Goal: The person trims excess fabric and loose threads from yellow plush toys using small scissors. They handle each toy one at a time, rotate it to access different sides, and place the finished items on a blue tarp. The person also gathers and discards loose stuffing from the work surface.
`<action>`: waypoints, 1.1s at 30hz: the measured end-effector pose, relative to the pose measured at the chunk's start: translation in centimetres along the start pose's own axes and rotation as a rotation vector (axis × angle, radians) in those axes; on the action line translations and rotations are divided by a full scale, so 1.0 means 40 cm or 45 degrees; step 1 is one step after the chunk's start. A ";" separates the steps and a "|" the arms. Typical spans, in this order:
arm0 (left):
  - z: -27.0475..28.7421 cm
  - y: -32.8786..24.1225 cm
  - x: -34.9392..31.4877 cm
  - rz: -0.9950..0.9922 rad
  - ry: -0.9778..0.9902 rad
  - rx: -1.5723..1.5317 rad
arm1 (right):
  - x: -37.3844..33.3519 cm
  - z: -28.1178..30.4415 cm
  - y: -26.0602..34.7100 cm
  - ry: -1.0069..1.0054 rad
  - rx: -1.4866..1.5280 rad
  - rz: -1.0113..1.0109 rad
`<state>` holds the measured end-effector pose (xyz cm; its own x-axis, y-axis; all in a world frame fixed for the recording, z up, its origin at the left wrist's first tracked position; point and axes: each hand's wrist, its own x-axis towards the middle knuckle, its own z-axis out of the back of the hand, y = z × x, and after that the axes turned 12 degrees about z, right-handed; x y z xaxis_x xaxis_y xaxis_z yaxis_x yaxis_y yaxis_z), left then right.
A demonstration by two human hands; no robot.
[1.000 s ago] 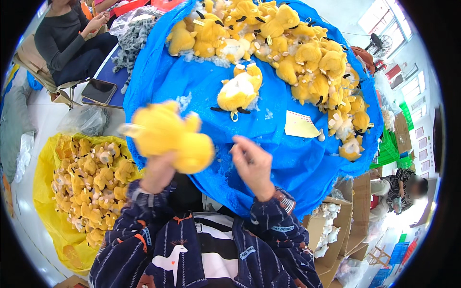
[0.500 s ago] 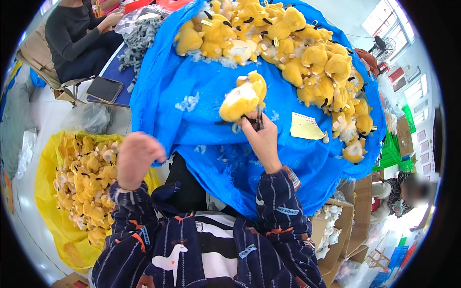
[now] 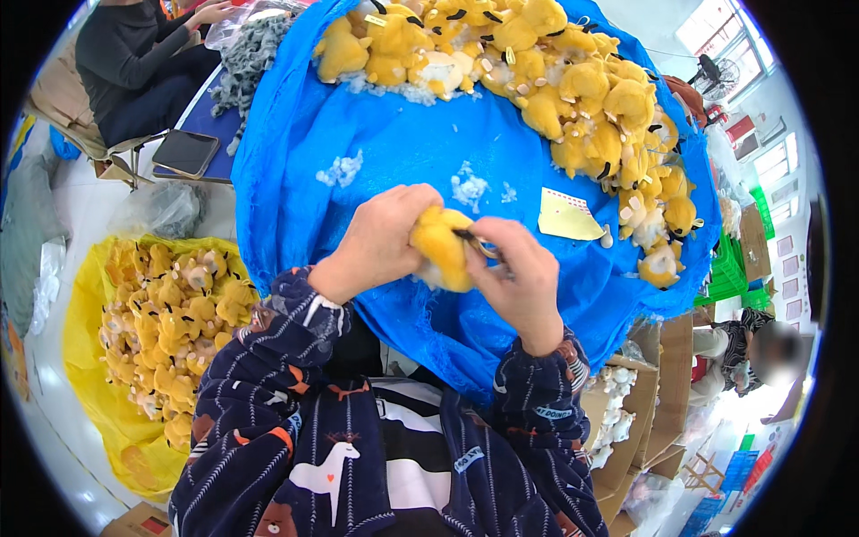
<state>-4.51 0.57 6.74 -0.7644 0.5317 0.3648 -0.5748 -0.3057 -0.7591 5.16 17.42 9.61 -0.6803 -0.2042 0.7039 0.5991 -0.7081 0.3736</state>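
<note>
In front of me, over the blue sheet (image 3: 295,201), my two hands hold one small yellow plush toy (image 3: 440,240) with a whitish underside. My left hand (image 3: 386,236) is closed round its left side. The fingers of my right hand (image 3: 522,279) pinch its right edge, beside a small dark piece and a pale loop. Whether that dark piece belongs to the toy or is a tool, I cannot make out. Many similar plush toys (image 3: 586,98) lie heaped along the far and right sides of the sheet, some with white stuffing showing.
To my left stands a yellow bag (image 3: 89,421) full of yellow plush toys. White stuffing tufts (image 3: 467,184) and a pale yellow card (image 3: 570,215) lie on the sheet. A phone (image 3: 185,153) rests near a seated person (image 3: 134,72). A cardboard box (image 3: 658,394) holds white toys at right.
My left hand has come from above the yellow bag to grip the toy. My right hand has drawn the toy nearer to me, and the toy has turned.
</note>
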 end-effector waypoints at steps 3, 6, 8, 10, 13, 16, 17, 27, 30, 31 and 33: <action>-0.029 0.019 -0.034 0.238 -0.142 -0.344 | -0.030 0.002 0.012 -0.401 0.101 -0.248; -0.069 0.045 -0.066 0.348 -0.246 -0.411 | -0.101 -0.036 0.022 -0.366 0.204 -0.402; -0.095 0.041 -0.083 0.407 -0.244 -0.404 | -0.107 -0.064 0.027 -0.264 0.114 -0.304; -0.111 0.037 -0.096 0.460 -0.224 -0.442 | -0.130 -0.073 0.022 -0.225 0.264 -0.508; -0.090 0.025 -0.106 0.520 -0.084 -0.456 | -0.116 -0.069 0.036 -0.214 0.383 -0.651; -0.071 0.018 -0.115 0.578 0.154 -0.774 | -0.142 -0.099 0.008 -0.318 0.418 -0.652; -0.067 0.018 -0.119 0.601 0.250 -0.920 | -0.143 -0.101 0.007 -0.366 0.486 -0.659; -0.105 0.048 -0.139 0.407 0.045 -0.446 | -0.156 -0.140 0.013 -0.521 0.831 -0.804; -0.061 0.076 -0.111 0.679 0.563 -0.898 | -0.169 -0.136 -0.004 -0.639 0.940 -0.925; -0.041 0.088 -0.118 0.765 0.625 -1.196 | -0.168 -0.130 -0.015 -0.696 0.999 -0.952; -0.023 0.100 -0.143 0.725 0.702 -1.635 | -0.167 -0.117 -0.033 -0.775 1.102 -1.026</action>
<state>-2.17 -2.95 1.12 -0.4210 0.8940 -0.1533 0.6134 0.1561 -0.7742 6.93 16.56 1.61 -0.8090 0.5604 0.1773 0.3485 0.2145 0.9124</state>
